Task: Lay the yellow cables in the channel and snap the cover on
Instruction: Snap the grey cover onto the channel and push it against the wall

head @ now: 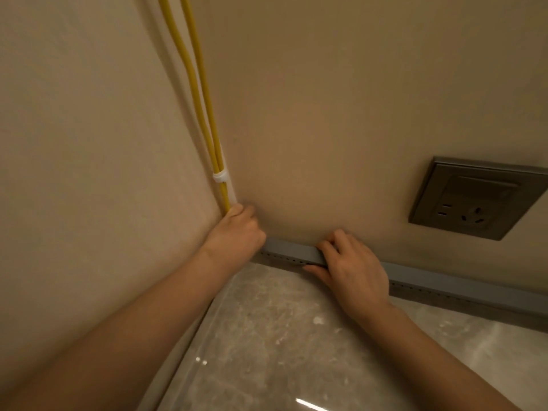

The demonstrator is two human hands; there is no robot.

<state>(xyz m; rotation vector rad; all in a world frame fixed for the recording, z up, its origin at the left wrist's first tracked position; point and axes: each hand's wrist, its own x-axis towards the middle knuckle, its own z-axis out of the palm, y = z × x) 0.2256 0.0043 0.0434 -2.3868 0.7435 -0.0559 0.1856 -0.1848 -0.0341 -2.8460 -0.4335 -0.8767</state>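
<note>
Two yellow cables run down the wall corner, bound by a white tie. My left hand is closed around them at the bottom of the corner, where they meet the floor. A grey channel with a row of small holes runs along the foot of the right-hand wall. My right hand lies on the grey channel, fingers spread on top and thumb under its front edge. The cables below my left hand are hidden.
A dark grey wall socket sits on the right-hand wall above the channel. The floor is glossy marble tile. Beige walls meet in the corner at the cables.
</note>
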